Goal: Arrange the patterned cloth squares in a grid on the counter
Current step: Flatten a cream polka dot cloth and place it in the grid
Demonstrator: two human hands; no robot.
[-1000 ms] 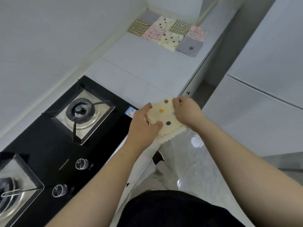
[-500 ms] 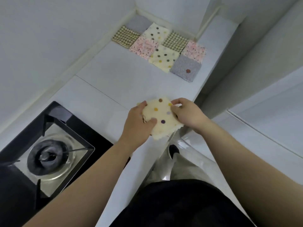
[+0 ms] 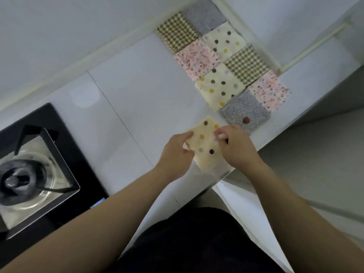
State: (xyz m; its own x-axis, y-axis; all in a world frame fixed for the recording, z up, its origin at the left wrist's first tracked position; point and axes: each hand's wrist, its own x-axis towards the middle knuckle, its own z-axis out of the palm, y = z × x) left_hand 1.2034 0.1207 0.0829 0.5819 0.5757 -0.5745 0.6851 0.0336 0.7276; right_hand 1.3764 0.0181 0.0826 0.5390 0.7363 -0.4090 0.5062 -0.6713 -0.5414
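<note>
Fingers of our left hand (image 3: 175, 154) curl round the left edge of a cream cloth square with coloured polka dots (image 3: 205, 143), and our right hand (image 3: 239, 148) pinches its right edge. The square sits over the white counter's (image 3: 137, 95) front edge, near eight patterned cloth squares (image 3: 220, 87) laid in two touching rows.

Head view — steeply down over counter (image 3: 141, 91)
</note>
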